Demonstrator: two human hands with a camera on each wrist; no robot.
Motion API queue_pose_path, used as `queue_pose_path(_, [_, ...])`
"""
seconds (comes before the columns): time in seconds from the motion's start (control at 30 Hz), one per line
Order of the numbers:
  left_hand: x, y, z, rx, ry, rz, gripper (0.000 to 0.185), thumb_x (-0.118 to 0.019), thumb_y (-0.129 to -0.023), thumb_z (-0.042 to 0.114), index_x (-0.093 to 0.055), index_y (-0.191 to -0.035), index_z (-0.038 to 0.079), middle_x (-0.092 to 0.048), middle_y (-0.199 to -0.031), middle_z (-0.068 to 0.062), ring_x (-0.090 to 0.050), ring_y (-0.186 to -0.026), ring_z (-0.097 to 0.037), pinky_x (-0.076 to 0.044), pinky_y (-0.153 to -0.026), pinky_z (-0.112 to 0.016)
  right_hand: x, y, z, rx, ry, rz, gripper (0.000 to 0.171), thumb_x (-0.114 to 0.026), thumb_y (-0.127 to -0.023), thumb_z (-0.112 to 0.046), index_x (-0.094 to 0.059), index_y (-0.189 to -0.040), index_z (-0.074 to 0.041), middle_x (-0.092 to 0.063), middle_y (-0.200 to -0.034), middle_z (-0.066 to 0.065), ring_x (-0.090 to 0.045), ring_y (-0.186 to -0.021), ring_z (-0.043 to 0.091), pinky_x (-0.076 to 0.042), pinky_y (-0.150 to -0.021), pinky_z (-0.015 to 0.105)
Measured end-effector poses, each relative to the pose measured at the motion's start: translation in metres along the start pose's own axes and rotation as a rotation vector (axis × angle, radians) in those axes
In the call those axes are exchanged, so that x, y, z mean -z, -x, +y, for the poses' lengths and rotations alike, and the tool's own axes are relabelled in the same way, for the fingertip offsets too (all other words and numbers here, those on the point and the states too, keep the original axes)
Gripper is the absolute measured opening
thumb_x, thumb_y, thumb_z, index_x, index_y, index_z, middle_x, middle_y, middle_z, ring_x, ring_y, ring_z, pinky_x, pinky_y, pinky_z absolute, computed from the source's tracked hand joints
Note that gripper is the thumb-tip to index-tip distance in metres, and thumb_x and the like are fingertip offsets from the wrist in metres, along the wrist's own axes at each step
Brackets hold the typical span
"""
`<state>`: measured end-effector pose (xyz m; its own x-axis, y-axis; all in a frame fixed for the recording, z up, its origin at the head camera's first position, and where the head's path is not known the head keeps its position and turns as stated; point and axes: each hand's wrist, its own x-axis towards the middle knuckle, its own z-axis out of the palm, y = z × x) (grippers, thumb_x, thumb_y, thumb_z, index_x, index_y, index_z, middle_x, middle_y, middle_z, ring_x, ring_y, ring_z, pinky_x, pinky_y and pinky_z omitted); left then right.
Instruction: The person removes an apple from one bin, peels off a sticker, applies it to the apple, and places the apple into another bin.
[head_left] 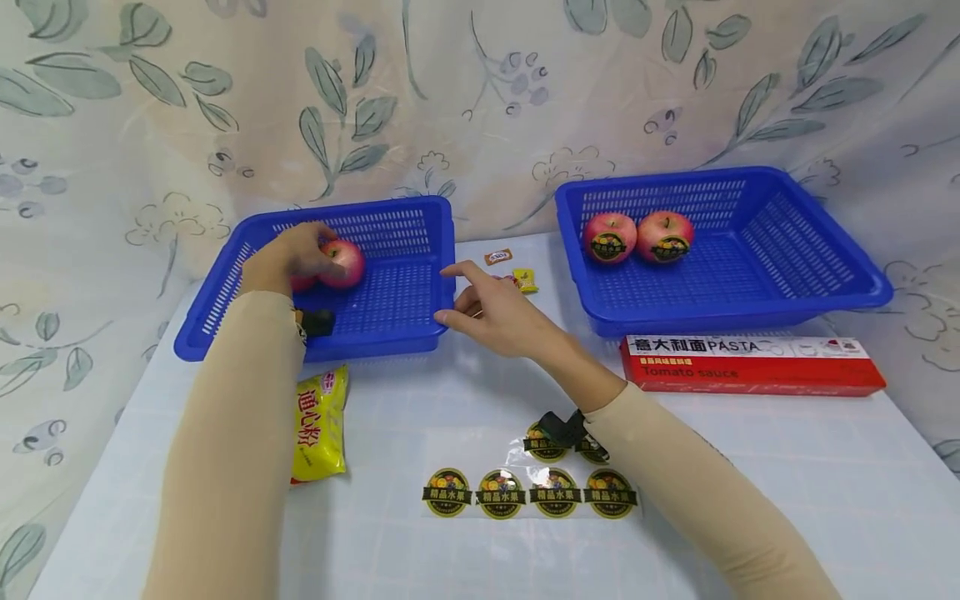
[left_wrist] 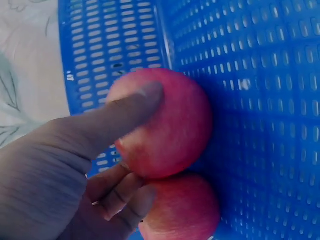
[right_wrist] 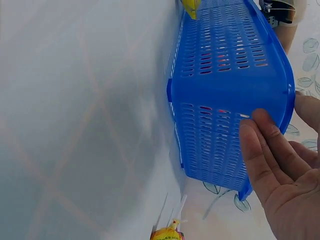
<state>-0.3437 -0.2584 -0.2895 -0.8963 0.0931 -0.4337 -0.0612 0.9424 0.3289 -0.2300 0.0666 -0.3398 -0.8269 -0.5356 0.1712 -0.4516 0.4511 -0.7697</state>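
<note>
A person's left hand [head_left: 292, 252] grasps a red apple [head_left: 352, 260] inside the left-hand blue basket [head_left: 408, 327], thumb across the skin, with a second apple [left_wrist: 184, 209] right beside it. The right hand [head_left: 495, 304] waits by the basket's right end, fingers loosely bent and gripping nothing, though whether they touch the rim cannot be told. A clean lift would likely call for a gentle hold around the fruit's widest part, straight up past its neighbour, the rim steadied if needed.

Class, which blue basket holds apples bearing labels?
The right basket, behind the red pasta box: both its apples wear dark labels; no labels show on the apples in the left basket.
</note>
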Motion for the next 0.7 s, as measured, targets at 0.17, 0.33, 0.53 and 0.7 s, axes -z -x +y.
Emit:
queue_pose_path(0.17, [0.01, 0.007, 0.008, 0.024, -0.077, -0.021, 0.091, -0.073, -0.09, 0.053, -0.032, -0.157, 0.008, -0.036, -0.153, -0.031, -0.031, -0.138, -0.055, -0.026, -0.108, -0.079, 0.0, 0.0, 0.003, -0.014, -0.066, -0.015, 0.056, -0.069, -0.101, -0.027, -0.043, -0.148, -0.01, -0.074, -0.094, 0.007, -0.068, -0.085, 0.014, -0.057, -0.085, 0.03])
queue_pose_path(0.33, [0.03, 0.023, 0.022, -0.114, -0.098, 0.011, 0.086, -0.073, -0.091, 0.047, -0.034, -0.155, 0.004, -0.041, -0.15, -0.031, -0.042, -0.134, -0.052, -0.033, -0.111, -0.071, 0.005, -0.003, 0.006, 0.014, -0.116, -0.004, 0.056, -0.069, -0.1, -0.023, -0.043, -0.147, -0.007, -0.073, -0.092, 0.01, -0.066, -0.082, 0.017, -0.056, -0.083, 0.032])
queue_pose_path(0.53, [0.029, 0.045, 0.038, -0.233, -0.094, 0.059, 0.088, -0.079, -0.087, 0.046, -0.038, -0.154, 0.005, -0.042, -0.153, -0.026, -0.044, -0.135, -0.045, -0.035, -0.114, -0.064, 0.007, -0.003, 0.005, -0.002, -0.066, -0.02, 0.059, -0.07, -0.1, -0.026, -0.042, -0.148, -0.006, -0.074, -0.095, 0.007, -0.069, -0.087, 0.016, -0.057, -0.086, 0.031])
queue_pose_path(0.7, [0.008, 0.069, 0.049, -0.343, -0.02, 0.1, 0.084, -0.084, -0.084, 0.043, -0.047, -0.15, 0.006, -0.051, -0.147, -0.018, -0.049, -0.129, -0.038, -0.042, -0.11, -0.059, 0.005, 0.002, 0.003, -0.008, 0.036, 0.017, 0.064, -0.071, -0.098, -0.031, -0.041, -0.148, -0.005, -0.068, -0.115, 0.01, -0.069, -0.104, 0.024, -0.059, -0.09, 0.035])
